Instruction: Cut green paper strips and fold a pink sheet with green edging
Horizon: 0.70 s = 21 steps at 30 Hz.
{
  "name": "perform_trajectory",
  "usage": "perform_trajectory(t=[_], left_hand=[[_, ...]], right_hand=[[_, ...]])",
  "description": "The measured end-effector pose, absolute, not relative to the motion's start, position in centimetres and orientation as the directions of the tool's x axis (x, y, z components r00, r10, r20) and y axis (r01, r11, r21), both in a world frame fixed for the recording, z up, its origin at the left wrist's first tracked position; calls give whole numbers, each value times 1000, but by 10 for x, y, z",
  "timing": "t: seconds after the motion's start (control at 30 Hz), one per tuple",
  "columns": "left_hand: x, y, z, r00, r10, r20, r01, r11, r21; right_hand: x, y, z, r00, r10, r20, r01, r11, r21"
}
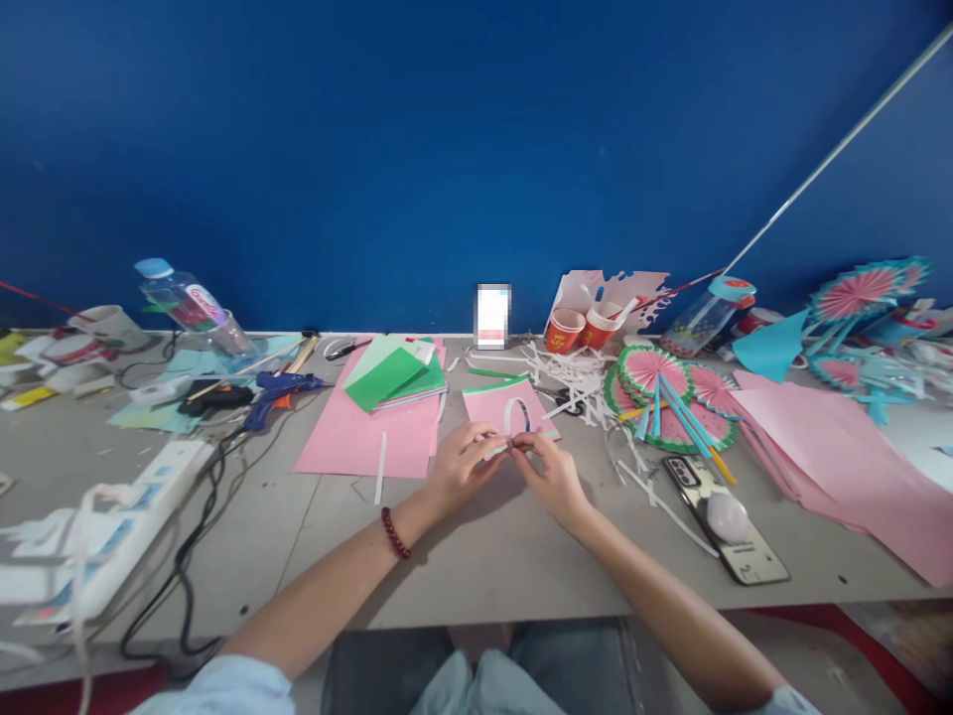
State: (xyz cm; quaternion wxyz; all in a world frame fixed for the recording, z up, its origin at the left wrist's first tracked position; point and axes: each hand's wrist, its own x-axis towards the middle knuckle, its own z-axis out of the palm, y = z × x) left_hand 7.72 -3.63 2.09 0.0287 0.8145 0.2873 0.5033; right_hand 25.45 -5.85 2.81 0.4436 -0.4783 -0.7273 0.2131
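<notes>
Both hands meet over the middle of the table. My left hand [469, 459] pinches one part of a thin white strip [509, 409], which arches up in a loop between the hands. My right hand [549, 471] has its fingertips closed at the strip's other side, touching or nearly touching the left fingertips. What exactly lies between the fingertips is too small to make out. Just behind the hands lies a pink paper piece [487, 399] with a green band along its far edge. A red beaded bracelet [395, 533] circles my left wrist.
Left of the hands lie pink sheets [328, 452] under green paper [387, 377], a blue glue gun [279, 392] and a white power strip [141, 516] with cables. To the right are white paper scraps [588, 372], red cups [564, 333], watermelon-patterned paper fans [655, 377] and a phone [759, 556].
</notes>
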Motion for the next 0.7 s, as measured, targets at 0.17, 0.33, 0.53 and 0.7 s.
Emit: perform_trajectory(t=[0.17,0.33,0.53,0.7], left_hand=[[78,-37,21,315,495,810,425,-836,346],[79,-39,27,292,595,749,339,-796,500],[79,-41,33,218,825,522,262,-565,783],[76,-40,33,152,873,464,248,-488,837]], right_hand=[[256,-57,28,-160,862,481,577,477,-663],[257,-56,28,-210,865,457,598,483,-640],[254,-57,30,-222,917,333,503,400,-766],[253,-58,32,-256,924,283,485,376,-790]])
